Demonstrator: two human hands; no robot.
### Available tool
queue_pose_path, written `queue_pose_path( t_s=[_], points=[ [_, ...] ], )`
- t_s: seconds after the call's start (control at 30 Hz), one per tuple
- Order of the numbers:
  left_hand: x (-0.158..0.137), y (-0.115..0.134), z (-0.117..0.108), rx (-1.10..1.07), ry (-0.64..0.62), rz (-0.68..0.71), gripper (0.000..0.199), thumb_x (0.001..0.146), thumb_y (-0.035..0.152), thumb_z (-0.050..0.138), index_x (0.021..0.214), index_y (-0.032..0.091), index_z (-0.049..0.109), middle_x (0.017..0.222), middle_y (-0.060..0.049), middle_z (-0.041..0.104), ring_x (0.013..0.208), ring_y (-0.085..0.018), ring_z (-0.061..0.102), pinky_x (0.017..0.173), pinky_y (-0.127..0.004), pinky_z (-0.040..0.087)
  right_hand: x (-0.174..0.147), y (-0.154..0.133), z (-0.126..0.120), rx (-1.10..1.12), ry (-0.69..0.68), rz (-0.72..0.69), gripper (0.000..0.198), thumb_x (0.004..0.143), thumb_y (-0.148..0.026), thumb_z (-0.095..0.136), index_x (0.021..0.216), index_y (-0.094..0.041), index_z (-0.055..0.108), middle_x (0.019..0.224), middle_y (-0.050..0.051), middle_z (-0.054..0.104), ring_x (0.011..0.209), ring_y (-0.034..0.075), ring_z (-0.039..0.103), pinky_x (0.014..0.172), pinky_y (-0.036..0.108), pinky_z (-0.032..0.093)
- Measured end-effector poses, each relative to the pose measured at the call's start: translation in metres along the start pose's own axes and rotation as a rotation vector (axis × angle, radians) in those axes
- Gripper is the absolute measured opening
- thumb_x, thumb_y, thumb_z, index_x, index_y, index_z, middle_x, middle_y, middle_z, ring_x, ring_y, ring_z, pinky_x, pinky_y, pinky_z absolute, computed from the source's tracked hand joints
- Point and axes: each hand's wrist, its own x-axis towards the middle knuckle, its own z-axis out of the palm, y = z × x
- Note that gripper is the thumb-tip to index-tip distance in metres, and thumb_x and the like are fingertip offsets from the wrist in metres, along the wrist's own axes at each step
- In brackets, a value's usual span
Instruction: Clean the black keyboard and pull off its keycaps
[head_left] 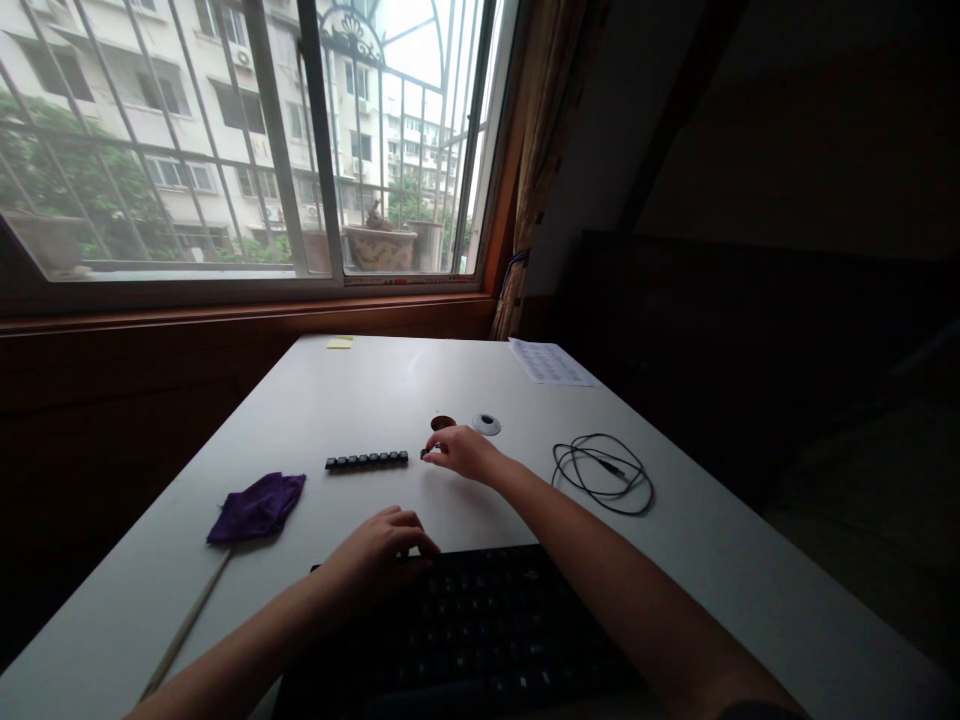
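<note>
I'm setting a keycap (427, 452) beside the row of keycaps (367, 460), right hand (461, 452) fingers pinching it; left hand (379, 553) rests flat on the keyboard (480, 630). Next needs careful alignment.

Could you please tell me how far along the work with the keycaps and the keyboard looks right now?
Done: a row of keycaps lies lined up on the table. In hand: the right hand pinches another small dark piece at the row's end, while the left hand rests on the keyboard. Left: the purple cloth lies untouched; missing keys cannot be made out.
</note>
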Motion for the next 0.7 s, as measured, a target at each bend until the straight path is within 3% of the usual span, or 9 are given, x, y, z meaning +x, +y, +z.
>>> queue_pose_path(
  t_s=[0.27, 0.7],
  points=[
    [0.0, -0.002, 0.002, -0.006, -0.002, -0.009, 0.017, 0.087, 0.019, 0.068, 0.101, 0.026, 0.075, 0.093, -0.004, 0.07, 0.089, -0.021, 0.06, 0.079, -0.032, 0.048, 0.016, 0.013, 0.021, 0.037, -0.068, -0.007, 0.025, 0.083, -0.036, 0.07, 0.102, -0.02, 0.074, 0.081, 0.003, 0.071, 0.069, 0.013, 0.062, 0.062, 0.022, 0.041],
    [-0.001, -0.002, 0.002, 0.005, -0.008, 0.0, 0.018, 0.088, 0.02, 0.066, 0.102, 0.026, 0.074, 0.095, -0.004, 0.069, 0.09, -0.021, 0.059, 0.08, -0.032, 0.048, 0.013, 0.02, 0.019, 0.091, -0.077, -0.037, 0.032, 0.081, -0.041, 0.072, 0.105, -0.02, 0.074, 0.079, 0.002, 0.071, 0.067, 0.013, 0.062, 0.063, 0.022, 0.042]
  ],
)
